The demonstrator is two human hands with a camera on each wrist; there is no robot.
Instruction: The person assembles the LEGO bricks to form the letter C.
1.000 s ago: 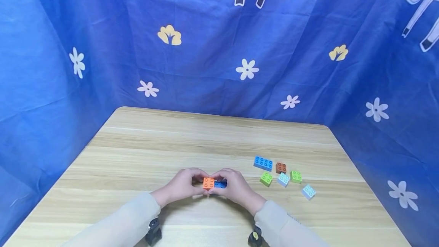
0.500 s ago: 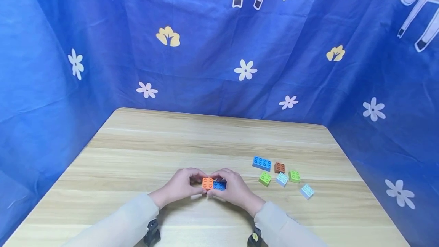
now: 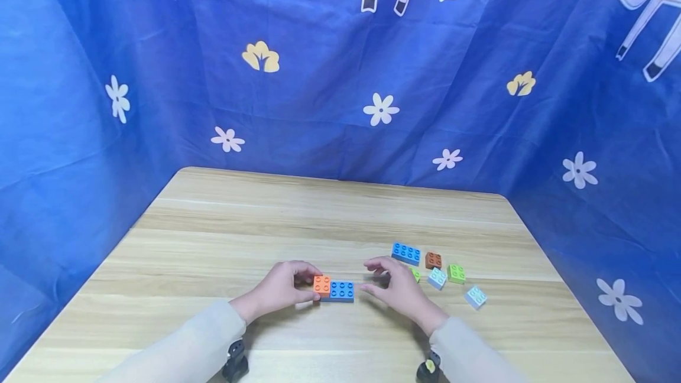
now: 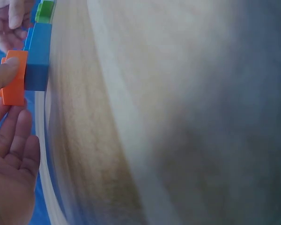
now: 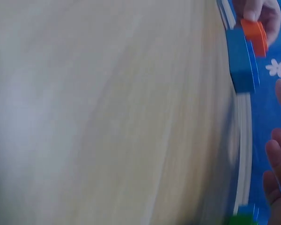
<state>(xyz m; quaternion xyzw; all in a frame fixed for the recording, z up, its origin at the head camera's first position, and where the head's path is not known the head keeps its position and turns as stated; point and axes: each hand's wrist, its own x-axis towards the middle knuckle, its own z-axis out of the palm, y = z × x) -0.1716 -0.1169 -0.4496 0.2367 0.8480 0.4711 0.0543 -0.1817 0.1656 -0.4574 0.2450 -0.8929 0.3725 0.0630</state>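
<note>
Fingers (image 4: 5, 129) pinch studded orange brick (image 4: 16, 84).

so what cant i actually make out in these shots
Head view: much of one green brick, hidden by the right hand.
Head view: the top of the near blue brick beneath the orange brick, which covers it.
Left wrist view: part of the left hand, cut off by the left edge.
Right wrist view: the bottom green shape, blurred and cut by the edge.

texts, labels, brands: none legible | numbers, signs: none legible
</note>
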